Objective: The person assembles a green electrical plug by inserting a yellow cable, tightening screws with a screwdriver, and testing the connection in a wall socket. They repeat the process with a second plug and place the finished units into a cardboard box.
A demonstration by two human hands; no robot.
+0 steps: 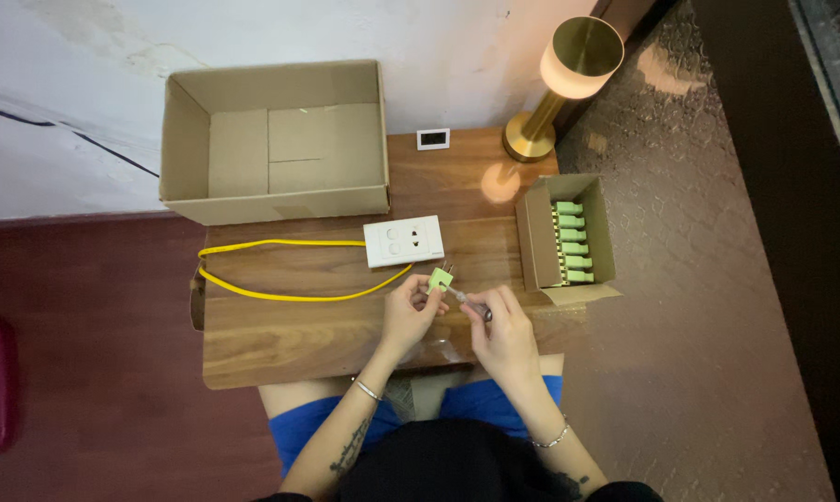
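Over wood table point(281, 325), green plug point(439, 278) in left hand point(409, 311) fingertips, screwdriver point(471, 304) in right hand point(504, 335)

Dim room, warm cast overall. Main light from the brass lamp point(569, 79) at the top right, its shade glowing and slightly blown out. Round glare spot on the worktop point(281, 325) just below the lamp base. Wall point(85, 84) at the upper left paler, evenly lit. Floor at the left dark red, murky. Right edge near black. Soft shadows, mild softness throughout, fine detail lost.
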